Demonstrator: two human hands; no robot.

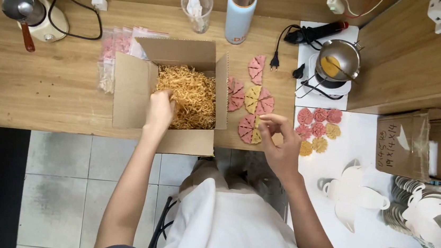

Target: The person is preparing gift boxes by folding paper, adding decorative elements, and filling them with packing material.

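Observation:
An open cardboard box [128, 86] sits on the wooden table [37, 92], filled with tan shredded paper [194, 95]. My left hand [159, 110] reaches into the box and presses on the shredded paper at its left side. My right hand [278, 142] hovers just right of the box, fingers pinched at a pink and yellow fan-shaped piece [246, 129]. More pink and yellow fan-shaped pieces [257, 98] lie in a loose group between box and white surface.
Small pink and yellow round pieces [318, 128] lie on the white counter [359, 152]. A metal pot on a small burner [337, 62], a blue bottle [239, 14], a clear cup [196, 9], bagged items [113, 45], white paper shapes [352, 197] and another cardboard box [423, 144] surround.

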